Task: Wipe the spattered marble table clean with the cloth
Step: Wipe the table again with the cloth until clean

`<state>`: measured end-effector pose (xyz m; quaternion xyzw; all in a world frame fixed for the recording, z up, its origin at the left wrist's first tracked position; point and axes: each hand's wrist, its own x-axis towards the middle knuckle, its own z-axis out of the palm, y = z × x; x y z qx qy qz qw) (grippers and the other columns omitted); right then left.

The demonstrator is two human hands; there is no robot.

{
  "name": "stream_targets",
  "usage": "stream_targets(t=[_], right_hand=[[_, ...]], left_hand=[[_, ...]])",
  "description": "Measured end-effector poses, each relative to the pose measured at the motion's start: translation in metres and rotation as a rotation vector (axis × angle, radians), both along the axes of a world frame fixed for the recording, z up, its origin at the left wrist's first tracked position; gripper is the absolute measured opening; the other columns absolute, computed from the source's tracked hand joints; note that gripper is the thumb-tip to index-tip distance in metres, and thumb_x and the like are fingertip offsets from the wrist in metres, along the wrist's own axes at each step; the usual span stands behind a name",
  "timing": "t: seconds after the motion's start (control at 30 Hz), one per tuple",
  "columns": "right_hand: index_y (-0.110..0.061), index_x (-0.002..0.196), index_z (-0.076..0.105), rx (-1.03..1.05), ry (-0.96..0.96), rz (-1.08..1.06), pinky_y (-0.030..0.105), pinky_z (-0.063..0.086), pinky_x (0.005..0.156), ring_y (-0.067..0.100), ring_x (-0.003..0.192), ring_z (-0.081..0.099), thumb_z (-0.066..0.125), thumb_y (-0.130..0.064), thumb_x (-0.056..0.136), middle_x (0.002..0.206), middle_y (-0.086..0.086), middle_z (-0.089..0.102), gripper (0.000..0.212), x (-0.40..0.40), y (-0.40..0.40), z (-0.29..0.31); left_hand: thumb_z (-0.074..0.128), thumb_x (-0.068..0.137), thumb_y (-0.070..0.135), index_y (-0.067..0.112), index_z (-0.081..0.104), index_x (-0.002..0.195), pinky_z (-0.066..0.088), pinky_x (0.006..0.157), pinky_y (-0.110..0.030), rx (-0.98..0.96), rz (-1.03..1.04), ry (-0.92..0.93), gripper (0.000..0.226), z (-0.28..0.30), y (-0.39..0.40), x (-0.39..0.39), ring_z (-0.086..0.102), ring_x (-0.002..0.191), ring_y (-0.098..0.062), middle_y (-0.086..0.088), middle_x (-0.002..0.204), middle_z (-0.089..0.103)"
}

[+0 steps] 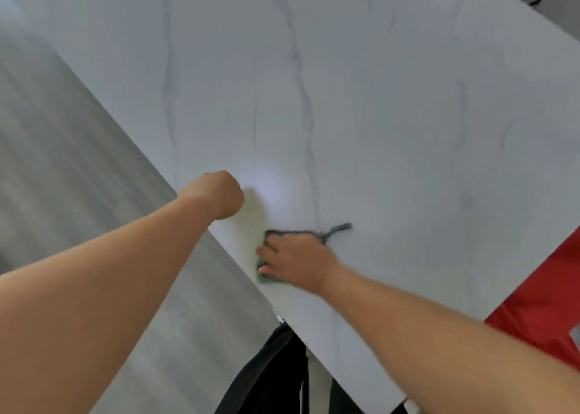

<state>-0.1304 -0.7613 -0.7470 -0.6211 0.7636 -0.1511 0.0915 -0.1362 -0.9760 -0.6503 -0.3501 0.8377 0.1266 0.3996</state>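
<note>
Green cloth, grey-edged, mostly hidden under right hand

One marble table, one cloth, two hands.

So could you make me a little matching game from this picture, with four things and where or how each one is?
Things:
1. left hand
2. right hand
3. cloth
4. floor

States:
A. pressed flat under a hand
B. grey, left of the table
C. fist at the table edge
D. spread on the cloth

Pairs: 1-C, 2-D, 3-A, 4-B
</note>
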Motion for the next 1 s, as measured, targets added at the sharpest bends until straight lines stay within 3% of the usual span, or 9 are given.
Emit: stream_targets(t=[0.1,0.23,0.3,0.43,0.53,0.67,0.73,0.93,1.0], right_hand=[[-0.023,0.091,0.062,-0.083,0.119,-0.456,0.034,0.05,0.051,0.027,0.069,0.068,0.059,-0.051,0.099,0.088,0.003,0.063,0.029,-0.134,0.026,0.001],[-0.017,0.108,0.051,-0.105,0.155,-1.309,0.041,0.05,0.061,0.036,0.082,0.068,0.053,-0.044,0.101,0.101,0.014,0.064,0.027,-0.248,0.038,0.004],[-0.015,0.106,0.058,-0.1,0.18,-1.141,0.037,0.047,0.053,0.032,0.071,0.065,0.059,-0.037,0.099,0.092,0.012,0.063,0.024,-0.204,0.033,0.006],[-0.019,0.107,0.063,0.031,0.017,-0.091,0.039,0.048,0.058,0.025,0.075,0.059,0.061,-0.036,0.1,0.091,0.005,0.058,0.019,-0.124,0.078,0.007],[-0.02,0.109,0.072,-0.175,0.073,-0.244,0.04,0.051,0.059,0.026,0.068,0.058,0.058,-0.033,0.103,0.081,0.005,0.058,0.021,-0.241,0.114,-0.007],[-0.013,0.113,0.072,-0.139,0.04,-1.192,0.044,0.051,0.067,0.026,0.072,0.05,0.053,-0.038,0.102,0.082,0.009,0.053,0.033,-0.378,0.144,0.0],[-0.013,0.104,0.072,-0.125,0.04,-1.306,0.042,0.044,0.066,0.029,0.073,0.056,0.052,-0.037,0.104,0.079,0.009,0.058,0.031,-0.36,0.133,0.003],[-0.026,0.12,0.067,0.077,-0.109,0.143,0.037,0.047,0.074,0.024,0.084,0.056,0.053,-0.034,0.101,0.098,0.001,0.06,0.024,-0.23,0.167,0.018],[-0.024,0.098,0.068,0.09,-0.089,-0.076,0.038,0.054,0.074,0.021,0.08,0.061,0.053,-0.052,0.097,0.088,-0.003,0.063,0.031,-0.301,0.172,0.022]], left_hand=[[0.04,0.09,0.017,0.025,0.068,0.098,0.042,0.064,-0.03,-0.108,0.075,0.1,0.031,0.003,0.021,-0.032,0.063,0.076,-0.024,-0.001,0.092,0.066],[0.044,0.092,0.02,0.029,0.07,0.105,0.043,0.069,-0.034,-0.095,0.091,0.19,0.03,0.006,0.059,-0.083,0.062,0.084,-0.026,0.0,0.1,0.066],[0.048,0.093,0.023,0.032,0.07,0.113,0.043,0.076,-0.036,-0.087,0.072,0.22,0.031,0.008,0.073,-0.108,0.062,0.097,-0.027,0.001,0.116,0.065],[0.05,0.093,0.026,0.036,0.061,0.134,0.041,0.084,-0.037,-0.067,0.102,0.201,0.043,0.009,0.086,-0.145,0.059,0.117,-0.028,0.001,0.138,0.05],[0.051,0.092,0.024,0.035,0.05,0.145,0.047,0.085,-0.04,-0.08,0.103,0.192,0.054,0.001,0.097,-0.163,0.058,0.118,-0.03,-0.001,0.143,0.044],[0.054,0.091,0.02,0.036,0.029,0.157,0.047,0.08,-0.041,-0.066,0.086,0.147,0.072,-0.011,0.116,-0.182,0.058,0.117,-0.036,-0.004,0.151,0.036],[0.059,0.09,0.018,0.039,0.018,0.159,0.046,0.082,-0.043,-0.057,0.083,0.103,0.083,-0.016,0.124,-0.194,0.056,0.119,-0.04,-0.008,0.159,0.025],[0.069,0.09,0.021,0.051,-0.017,0.157,0.041,0.109,-0.064,-0.03,0.055,0.009,0.113,-0.023,0.147,-0.237,0.011,0.151,-0.057,-0.012,0.168,-0.025],[0.078,0.088,0.037,0.05,-0.026,0.154,0.036,0.111,-0.07,-0.026,0.055,0.007,0.123,-0.023,0.15,-0.257,-0.001,0.151,-0.06,-0.016,0.165,-0.032]])
